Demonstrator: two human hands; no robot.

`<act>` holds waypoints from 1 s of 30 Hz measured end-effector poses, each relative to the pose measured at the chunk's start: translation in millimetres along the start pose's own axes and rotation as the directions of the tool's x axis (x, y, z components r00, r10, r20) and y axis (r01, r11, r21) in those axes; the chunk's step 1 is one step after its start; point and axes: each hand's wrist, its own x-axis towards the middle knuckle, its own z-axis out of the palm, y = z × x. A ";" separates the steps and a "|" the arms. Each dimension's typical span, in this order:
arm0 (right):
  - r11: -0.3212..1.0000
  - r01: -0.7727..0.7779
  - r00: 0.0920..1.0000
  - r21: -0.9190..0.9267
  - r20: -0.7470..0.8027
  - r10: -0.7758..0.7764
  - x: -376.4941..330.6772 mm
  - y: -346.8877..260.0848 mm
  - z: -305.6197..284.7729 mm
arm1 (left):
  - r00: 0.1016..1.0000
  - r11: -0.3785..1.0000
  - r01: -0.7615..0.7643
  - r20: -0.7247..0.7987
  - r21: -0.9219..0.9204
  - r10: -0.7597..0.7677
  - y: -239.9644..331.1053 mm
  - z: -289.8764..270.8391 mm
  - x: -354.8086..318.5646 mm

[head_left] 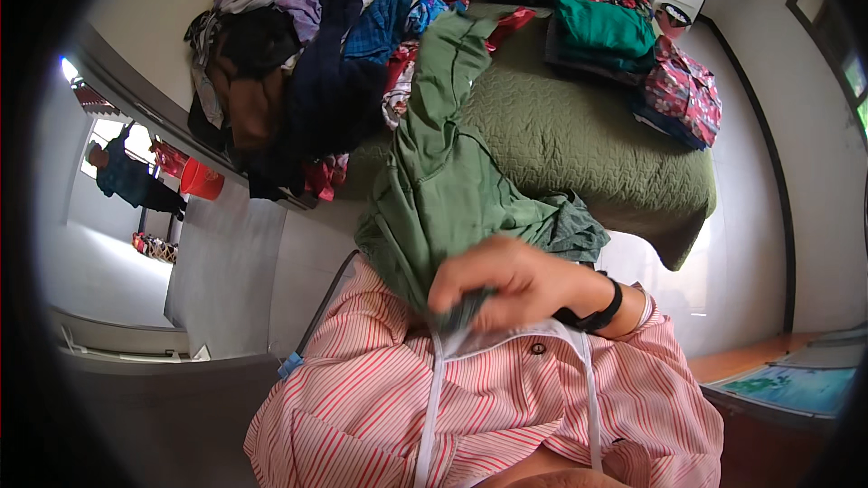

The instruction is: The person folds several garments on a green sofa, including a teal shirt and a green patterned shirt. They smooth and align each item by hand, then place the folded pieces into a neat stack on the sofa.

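Piled at far left on the bed (579, 140): heap of dark clothes (289, 63), unsorted, w/ blue & red bits poking out. Next right, green garment (443, 172) runs long-axis from bed top edge down toward the person's chest, lower end bunched. Right hand (506, 285) is closed on that lower end, fingers curled round the cloth just above the collar of the pink striped shirt (452, 407) the person wears; black wristband (597, 312) on that wrist. So garment lies up & away from the grip, hanging end nearest the body. Left hand not in view, can't tell its state. Further right on bed: folded teal stack (604, 32), then patterned pink bag (684, 90) near the edge.
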 end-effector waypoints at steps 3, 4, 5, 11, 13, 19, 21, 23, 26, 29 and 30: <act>0.855 -0.156 0.860 -0.495 -0.493 -0.128 -0.2 7.9 -35.2 | 1.000 1.000 -0.011 -0.009 0.000 0.011 5.8 -1.3 -3.1; 0.800 -0.306 0.746 -0.517 -0.652 -0.136 -3.0 17.1 -50.0 | 1.000 1.000 -0.015 -0.009 0.001 0.015 7.4 -1.4 -2.7; 0.747 -0.330 0.719 -0.577 -0.666 -0.197 -4.3 21.4 -65.2 | 1.000 1.000 -0.011 -0.002 -0.001 0.011 7.2 0.5 -0.9; 0.946 -0.321 0.549 0.049 -0.804 0.228 -23.6 115.6 -95.3 | 1.000 0.999 -0.006 0.027 -0.031 0.006 2.4 5.5 7.3; 0.943 -0.332 0.541 0.035 -0.811 0.221 -16.2 117.2 -70.4 | 1.000 0.999 -0.013 0.023 -0.032 0.013 3.0 3.9 6.3; 0.750 -0.387 0.822 -0.537 -0.570 0.016 -16.4 90.6 -65.8 | 0.999 0.999 -0.007 0.038 -0.045 0.008 2.2 11.3 10.7; 0.677 -0.390 0.833 -0.624 -0.553 -0.030 -18.2 81.0 -67.8 | 0.999 0.999 -0.004 0.051 -0.051 0.006 0.9 13.6 13.4; 0.656 -0.416 0.809 -0.630 -0.586 -0.049 -18.0 77.8 -70.7 | 0.999 0.999 -0.008 0.048 -0.050 0.011 2.2 13.3 14.4; 0.676 -0.450 0.717 -0.583 -0.688 -0.116 -24.8 68.9 -76.7 | 0.998 0.999 -0.003 0.066 -0.053 0.006 0.2 14.9 22.1; 0.587 -0.366 0.708 -0.722 -0.626 -0.328 -19.4 66.3 -83.9 | 0.996 0.998 0.015 0.086 -0.059 -0.010 -1.2 16.7 31.6; 0.599 -0.390 0.717 -0.699 -0.639 -0.278 -17.5 66.3 -82.8 | 0.996 0.998 0.015 0.089 -0.065 -0.009 0.1 17.0 33.0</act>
